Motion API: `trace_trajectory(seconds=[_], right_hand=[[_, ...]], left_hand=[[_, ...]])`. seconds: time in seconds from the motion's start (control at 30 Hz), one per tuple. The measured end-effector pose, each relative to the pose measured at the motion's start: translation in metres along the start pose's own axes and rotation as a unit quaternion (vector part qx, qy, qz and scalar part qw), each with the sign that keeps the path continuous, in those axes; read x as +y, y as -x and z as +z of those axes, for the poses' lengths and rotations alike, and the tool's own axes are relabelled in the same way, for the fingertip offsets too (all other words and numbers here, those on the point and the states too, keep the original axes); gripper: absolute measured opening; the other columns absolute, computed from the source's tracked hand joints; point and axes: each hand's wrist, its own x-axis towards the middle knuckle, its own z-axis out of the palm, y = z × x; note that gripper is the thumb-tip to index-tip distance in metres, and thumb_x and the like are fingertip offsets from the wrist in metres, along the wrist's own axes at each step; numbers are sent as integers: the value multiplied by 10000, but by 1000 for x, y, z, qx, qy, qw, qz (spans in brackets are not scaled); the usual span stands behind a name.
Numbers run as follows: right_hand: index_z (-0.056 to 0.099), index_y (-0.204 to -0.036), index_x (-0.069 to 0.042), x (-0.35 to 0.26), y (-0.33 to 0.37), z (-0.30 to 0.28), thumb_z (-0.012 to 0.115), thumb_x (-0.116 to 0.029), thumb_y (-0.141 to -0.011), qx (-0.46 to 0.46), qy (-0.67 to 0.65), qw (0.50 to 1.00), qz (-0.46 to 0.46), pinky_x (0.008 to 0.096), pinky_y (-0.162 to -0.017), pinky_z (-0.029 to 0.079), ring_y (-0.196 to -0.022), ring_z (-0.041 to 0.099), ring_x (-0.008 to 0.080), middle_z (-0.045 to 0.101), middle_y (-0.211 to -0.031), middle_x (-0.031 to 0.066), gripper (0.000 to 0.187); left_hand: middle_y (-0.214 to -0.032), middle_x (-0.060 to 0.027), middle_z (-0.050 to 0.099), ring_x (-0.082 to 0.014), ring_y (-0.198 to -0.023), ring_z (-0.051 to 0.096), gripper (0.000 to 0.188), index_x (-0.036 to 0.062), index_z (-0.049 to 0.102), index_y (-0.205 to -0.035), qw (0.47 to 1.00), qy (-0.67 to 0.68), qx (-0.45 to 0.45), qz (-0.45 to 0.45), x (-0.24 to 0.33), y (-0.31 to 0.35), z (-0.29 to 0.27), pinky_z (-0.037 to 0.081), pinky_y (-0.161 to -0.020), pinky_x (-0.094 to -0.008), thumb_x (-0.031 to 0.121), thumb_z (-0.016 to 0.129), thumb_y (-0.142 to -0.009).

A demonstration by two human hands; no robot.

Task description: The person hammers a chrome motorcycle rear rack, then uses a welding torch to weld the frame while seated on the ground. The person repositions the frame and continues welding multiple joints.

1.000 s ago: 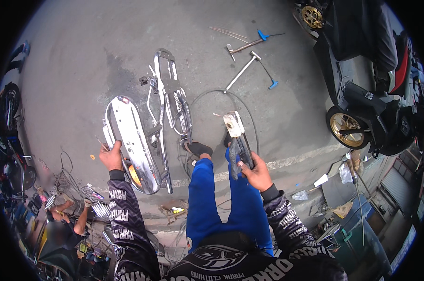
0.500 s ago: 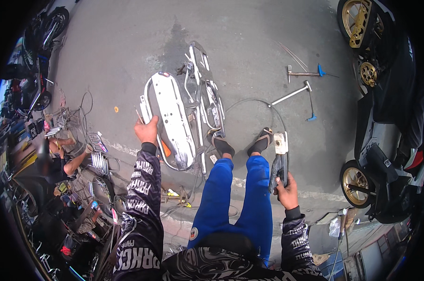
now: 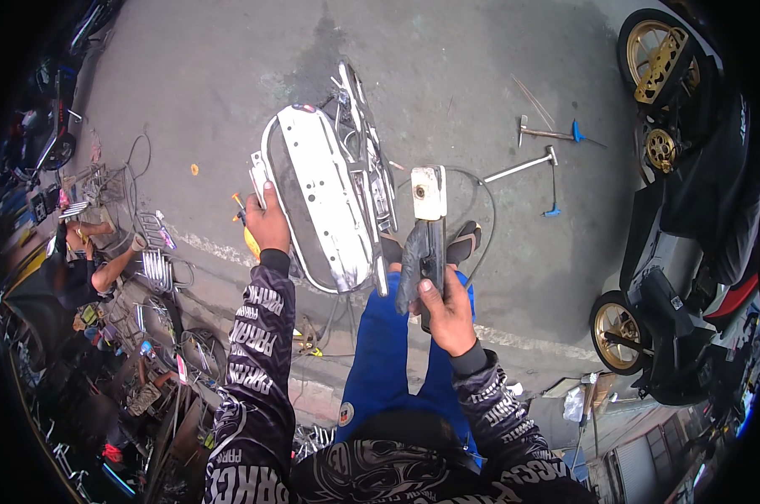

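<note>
My left hand is wrapped round the left tube of a metal frame, a long white plate with holes inside a rounded tubular loop. Behind its right side stands more of the metalwork, thin bars and brackets. Just left of that hand show an orange-tipped piece and a yellow-orange part. My right hand grips the dark handle of a hand tool with a white block-shaped head. This tool is held up right of the frame, apart from it, partly covering my feet and legs.
Two hammers, blue-handled tools and thin rods lie on the concrete at right. A dark cable loops past my foot. A motorcycle stands far right. Another person sits at left among metal parts.
My right hand has swung the tool left, from beside my leg to near the frame. The frame has turned slightly and its lower end has shifted right.
</note>
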Motion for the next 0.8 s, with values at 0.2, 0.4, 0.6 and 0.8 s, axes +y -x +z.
trace_trajectory(seconds=[0.2,0.4,0.6,0.8], right_hand=[[531,-1154,85,-2,-14,25,626,-278,-999,-14,134,991,-4,396,-614,516,-628,683,299,671,-720,167,406],[467,-1175,62,5,-3,55,644,-266,-981,22,155,988,9,444,-574,500,-633,667,415,639,-708,222,420],[451,-1144,-2,15,44,79,693,-172,-874,-59,111,992,-1,503,-628,507,-724,659,465,647,-772,262,401],[464,-1155,3,10,48,60,671,-198,-901,-125,86,988,26,512,-701,502,-804,659,476,652,-846,289,385]], left_hand=[[-956,-190,668,-296,-916,633,482,-59,609,-1068,998,-36,3,49,-2,-2,0,477,-854,-391,415,619,-982],[-1115,-218,621,-295,-1027,616,532,-82,502,-1230,995,-82,-23,60,0,0,-1,461,-942,-403,333,687,-953],[-1188,-227,598,-281,-1073,610,606,-112,487,-1255,997,-50,-37,45,5,-14,-8,469,-952,-377,325,735,-915],[-1225,-250,606,-319,-1114,605,653,-121,511,-1276,985,-161,-9,54,3,-23,-12,444,-997,-398,363,738,-901]])
